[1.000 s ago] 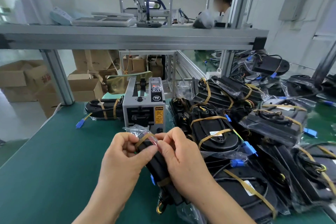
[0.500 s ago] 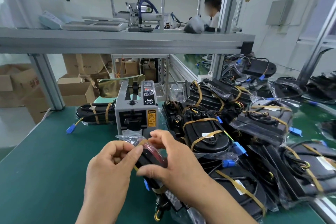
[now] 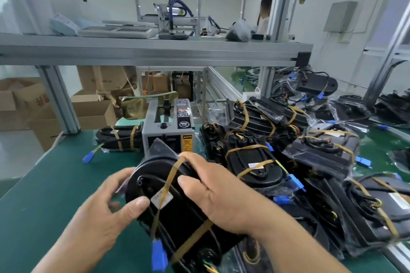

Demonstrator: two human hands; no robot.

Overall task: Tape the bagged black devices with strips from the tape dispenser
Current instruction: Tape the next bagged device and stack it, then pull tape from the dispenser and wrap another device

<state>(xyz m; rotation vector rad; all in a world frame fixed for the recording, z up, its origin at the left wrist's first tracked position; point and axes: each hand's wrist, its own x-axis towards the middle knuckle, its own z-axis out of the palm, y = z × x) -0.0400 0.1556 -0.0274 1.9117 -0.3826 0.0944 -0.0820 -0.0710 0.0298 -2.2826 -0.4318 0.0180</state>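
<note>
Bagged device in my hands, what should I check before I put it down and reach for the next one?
1. Grip: left hand and right hand both hold the bagged device: ok.
2. Tape strips: two amber ones cross the bag: ok.
3. Strip ends pressed flat: cannot tell, the picture is blurred.
4. Blue connector at the near end secured: cannot tell.
5. Tape dispenser has a strip ready at its outlet: cannot tell, the device hides it.

Factory assembly line, aluminium-frame workbench [image 3: 155, 53], stacked cartons [image 3: 93, 108]
</note>
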